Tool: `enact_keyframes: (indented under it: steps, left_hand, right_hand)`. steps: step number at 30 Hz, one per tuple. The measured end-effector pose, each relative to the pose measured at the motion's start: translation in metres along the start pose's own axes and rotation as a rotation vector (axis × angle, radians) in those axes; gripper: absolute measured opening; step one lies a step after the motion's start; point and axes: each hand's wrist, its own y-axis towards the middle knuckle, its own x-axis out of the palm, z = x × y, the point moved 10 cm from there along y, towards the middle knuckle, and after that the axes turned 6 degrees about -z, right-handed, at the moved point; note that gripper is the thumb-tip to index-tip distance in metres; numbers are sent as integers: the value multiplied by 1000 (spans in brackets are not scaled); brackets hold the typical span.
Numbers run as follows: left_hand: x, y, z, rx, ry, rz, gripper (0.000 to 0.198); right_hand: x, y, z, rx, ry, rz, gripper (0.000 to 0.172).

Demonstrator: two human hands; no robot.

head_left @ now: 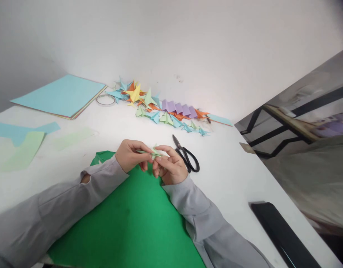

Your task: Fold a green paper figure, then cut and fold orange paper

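Observation:
Between my two hands is a small folded piece of light green paper [154, 153], held above the green sheet [127, 216]. My left hand [134, 153] pinches its left side between thumb and fingers. From the other side, my right hand [171, 165] grips it with thumb and forefinger. Part of the paper is covered by my fingertips, so its full shape is hidden. Black-handled scissors [188, 156] lie just right of my right hand, blades pointing away from me.
Folded paper pieces [163, 109] in several colours line the back of the white table. A paper stack [62, 95] and a tape roll [105, 99] are back left. Paper offcuts [23, 150] lie at left. A black flat object [280, 234] rests near the right edge.

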Motion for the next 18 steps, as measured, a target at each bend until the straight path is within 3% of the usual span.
enact_keyframes:
  steps: [8, 18]
  left_hand:
    - [4, 0, -7, -19, -101, -55, 13]
    - [4, -1, -11, -73, -215, -45, 12]
  right_hand:
    - [-5, 0, 6, 46, 108, 27, 11]
    - [-17, 5, 11, 41, 222, 103, 8]
